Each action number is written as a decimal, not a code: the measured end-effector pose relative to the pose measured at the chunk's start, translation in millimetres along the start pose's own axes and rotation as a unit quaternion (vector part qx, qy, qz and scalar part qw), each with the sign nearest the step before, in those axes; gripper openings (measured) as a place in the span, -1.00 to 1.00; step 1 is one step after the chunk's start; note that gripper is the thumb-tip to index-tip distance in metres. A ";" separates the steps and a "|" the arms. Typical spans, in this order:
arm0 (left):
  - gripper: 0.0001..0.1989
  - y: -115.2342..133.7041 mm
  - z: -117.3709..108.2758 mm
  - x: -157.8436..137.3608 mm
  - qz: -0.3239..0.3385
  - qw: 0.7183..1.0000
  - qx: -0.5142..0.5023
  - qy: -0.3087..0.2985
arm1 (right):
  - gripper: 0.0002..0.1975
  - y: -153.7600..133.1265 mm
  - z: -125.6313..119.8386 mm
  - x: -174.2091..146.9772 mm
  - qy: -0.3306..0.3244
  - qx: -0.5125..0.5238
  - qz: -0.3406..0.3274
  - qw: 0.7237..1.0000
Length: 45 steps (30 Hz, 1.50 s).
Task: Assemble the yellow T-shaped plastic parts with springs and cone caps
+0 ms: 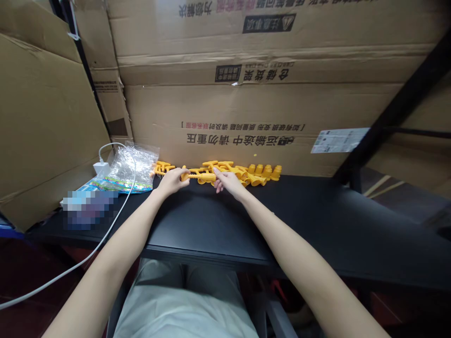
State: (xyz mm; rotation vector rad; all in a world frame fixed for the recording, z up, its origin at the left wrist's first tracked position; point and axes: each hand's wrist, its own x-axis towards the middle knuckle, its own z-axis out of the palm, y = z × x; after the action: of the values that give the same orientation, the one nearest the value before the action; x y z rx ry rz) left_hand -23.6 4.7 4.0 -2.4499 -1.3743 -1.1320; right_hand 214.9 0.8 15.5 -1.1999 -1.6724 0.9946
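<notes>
A yellow plastic piece (pixel 200 176), with a thin rod and a wider tube-like part, lies level between my two hands above the black tabletop. My left hand (pixel 172 181) is closed around its left end, thumb and fingers pinching it. At its right end, my right hand (pixel 227 182) grips the wider part with the fingertips. Just behind the hands spreads a pile of similar yellow parts (pixel 243 174), some with crossbar handles. Yellow cup-like pieces (pixel 267 172) stand at the pile's right. More yellow handled parts (pixel 163 167) lie beyond my left hand.
A clear plastic bag (pixel 136 164) with a colourful edge lies at the left, beside a white charger (pixel 102 167) and its cable (pixel 116 220). A cardboard wall (pixel 225 105) closes off the back. At the right rises a black metal post (pixel 380 122).
</notes>
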 end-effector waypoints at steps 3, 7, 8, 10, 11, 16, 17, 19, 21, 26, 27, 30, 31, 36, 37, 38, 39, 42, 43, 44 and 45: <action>-0.75 -3.0 0.8 0.5 -0.004 1.000 -0.004 0.002 | -0.59 0.9 -3.3 -1.0 -0.027 -0.007 -0.026 0.999; -0.75 -4.2 -0.1 0.8 -0.007 1.000 -0.006 0.004 | -0.47 2.1 -9.6 -2.3 -0.061 0.030 -0.112 0.991; -0.75 -3.7 -0.6 0.8 -0.005 1.000 -0.004 0.007 | -0.48 2.0 -9.9 -2.6 -0.063 0.034 -0.118 0.990; -0.75 -1.4 -1.6 0.8 0.005 1.000 0.001 0.018 | -0.52 1.0 -8.3 -3.4 -0.060 0.030 -0.111 0.992; -0.76 0.0 -2.1 0.8 0.012 1.000 0.002 0.025 | -0.50 0.2 -6.6 -4.0 -0.056 0.026 -0.098 0.993; -0.77 6.8 -3.6 1.0 0.024 0.999 -0.004 0.031 | -0.36 -4.2 1.8 -5.9 -0.025 0.019 -0.008 0.999; -0.78 7.4 -3.7 1.1 0.022 0.999 -0.006 0.027 | -0.36 -4.7 2.3 -5.7 -0.021 0.017 0.004 1.000; -0.79 7.5 -3.8 1.2 0.015 1.000 -0.010 0.019 | -0.39 -4.8 1.7 -4.8 -0.021 0.011 0.020 1.000; -0.79 6.5 -3.9 1.2 0.006 1.000 -0.011 0.014 | -0.45 -3.8 -1.0 -3.7 -0.025 0.002 0.019 1.000; -0.78 1.6 -4.9 0.4 -0.007 1.000 -0.015 -0.001 | -0.42 2.5 -10.6 -3.0 -0.060 0.004 -0.052 0.997; -0.77 0.7 -5.1 0.1 -0.008 1.000 -0.016 -0.004 | -0.38 3.8 -11.7 -3.0 -0.071 0.006 -0.062 0.996; -0.74 -1.8 -5.3 -0.4 -0.010 1.000 -0.021 -0.009 | -0.43 6.4 -12.1 -2.3 -0.081 0.013 -0.076 0.994; -0.73 -2.3 -5.1 -0.5 -0.010 1.000 -0.024 -0.009 | -0.46 6.8 -11.5 -1.8 -0.078 0.014 -0.078 0.994; -0.73 -3.0 -4.6 -0.5 -0.008 0.999 -0.031 -0.010 | -0.57 6.7 -7.7 0.3 -0.046 0.017 -0.069 0.996; -0.73 -2.7 -4.6 -0.4 -0.008 0.999 -0.032 -0.011 | -0.58 6.5 -7.3 0.3 -0.043 0.018 -0.066 0.997; -0.73 -2.4 -4.8 -0.3 -0.007 0.999 -0.033 -0.011 | -0.59 6.3 -7.2 0.1 -0.041 0.019 -0.065 0.997; -0.73 -2.1 -4.9 -0.3 -0.006 0.999 -0.034 -0.012 | -0.60 6.1 -7.1 -0.2 -0.042 0.021 -0.065 0.997; -0.73 -1.4 -5.3 -0.2 -0.004 0.999 -0.034 -0.010 | -0.60 5.5 -7.4 -1.0 -0.041 0.027 -0.061 0.997; -0.73 -1.3 -5.3 -0.2 -0.004 0.999 -0.034 -0.010 | -0.60 5.4 -7.5 -1.2 -0.039 0.029 -0.060 0.997; -0.73 -1.2 -5.2 -0.2 -0.005 0.999 -0.033 -0.010 | -0.60 5.5 -7.6 -1.2 -0.039 0.031 -0.060 0.997; -0.73 -1.3 -5.1 -0.3 -0.005 0.999 -0.033 -0.009 | -0.60 5.6 -7.6 -1.1 -0.038 0.033 -0.061 0.997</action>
State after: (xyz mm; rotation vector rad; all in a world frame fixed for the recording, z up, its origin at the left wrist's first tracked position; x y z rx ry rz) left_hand -27.5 3.0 7.2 -2.5071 -1.3788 -1.1779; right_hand 224.0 2.0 12.7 -1.0156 -1.7371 1.0222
